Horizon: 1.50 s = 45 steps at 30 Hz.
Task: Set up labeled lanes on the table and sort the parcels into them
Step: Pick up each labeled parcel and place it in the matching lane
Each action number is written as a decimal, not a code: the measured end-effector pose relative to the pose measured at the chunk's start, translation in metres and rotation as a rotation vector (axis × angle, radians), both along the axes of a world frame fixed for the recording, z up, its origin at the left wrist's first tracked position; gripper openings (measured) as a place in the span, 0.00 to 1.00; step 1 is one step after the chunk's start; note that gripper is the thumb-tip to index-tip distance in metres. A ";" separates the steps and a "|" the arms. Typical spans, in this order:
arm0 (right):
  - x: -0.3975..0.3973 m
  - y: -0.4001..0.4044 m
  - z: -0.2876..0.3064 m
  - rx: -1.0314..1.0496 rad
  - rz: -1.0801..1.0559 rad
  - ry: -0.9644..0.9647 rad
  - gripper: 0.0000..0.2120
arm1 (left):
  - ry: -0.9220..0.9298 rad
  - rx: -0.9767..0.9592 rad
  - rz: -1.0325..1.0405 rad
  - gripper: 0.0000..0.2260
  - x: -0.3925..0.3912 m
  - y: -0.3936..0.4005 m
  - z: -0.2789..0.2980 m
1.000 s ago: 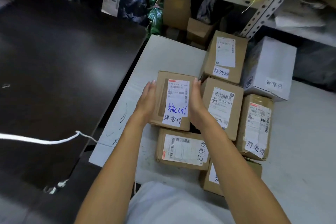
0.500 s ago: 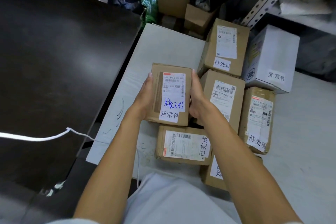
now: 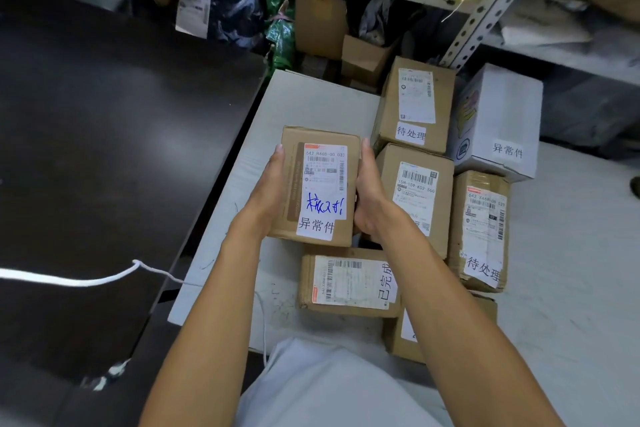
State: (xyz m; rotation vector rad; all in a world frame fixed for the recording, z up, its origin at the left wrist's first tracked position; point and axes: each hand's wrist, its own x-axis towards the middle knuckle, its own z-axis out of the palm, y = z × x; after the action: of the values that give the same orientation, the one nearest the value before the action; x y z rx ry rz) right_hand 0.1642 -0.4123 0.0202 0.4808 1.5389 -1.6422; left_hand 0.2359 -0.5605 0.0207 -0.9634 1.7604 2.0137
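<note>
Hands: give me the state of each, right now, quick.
Left hand: flat against the left side of the box, helping hold it.
Right hand: on the right side, fingers curled round the box.
</note>
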 end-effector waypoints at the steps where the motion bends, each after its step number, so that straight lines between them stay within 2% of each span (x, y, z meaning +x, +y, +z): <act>1: 0.001 0.001 0.002 -0.009 -0.009 0.013 0.39 | 0.011 -0.005 0.001 0.31 0.001 0.001 0.004; 17: 0.022 0.053 0.066 -0.228 -0.117 0.210 0.34 | 0.189 -0.064 -0.066 0.29 0.006 0.042 0.072; 27: 0.037 0.081 0.101 -0.280 -0.174 0.293 0.33 | 0.277 -0.080 -0.110 0.28 0.005 0.066 0.104; 31: 0.044 0.097 0.106 -0.277 -0.207 0.318 0.30 | 0.291 -0.080 -0.165 0.29 0.002 0.081 0.111; 45: 0.086 0.194 0.111 -0.168 -0.437 0.384 0.34 | 0.279 0.010 -0.417 0.28 0.002 0.176 0.109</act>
State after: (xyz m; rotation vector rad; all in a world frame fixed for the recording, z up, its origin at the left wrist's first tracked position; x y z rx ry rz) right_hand 0.2505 -0.2186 0.1309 0.4505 1.6233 -2.2883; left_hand 0.2377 -0.3841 0.1296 -0.2810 1.8933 1.9431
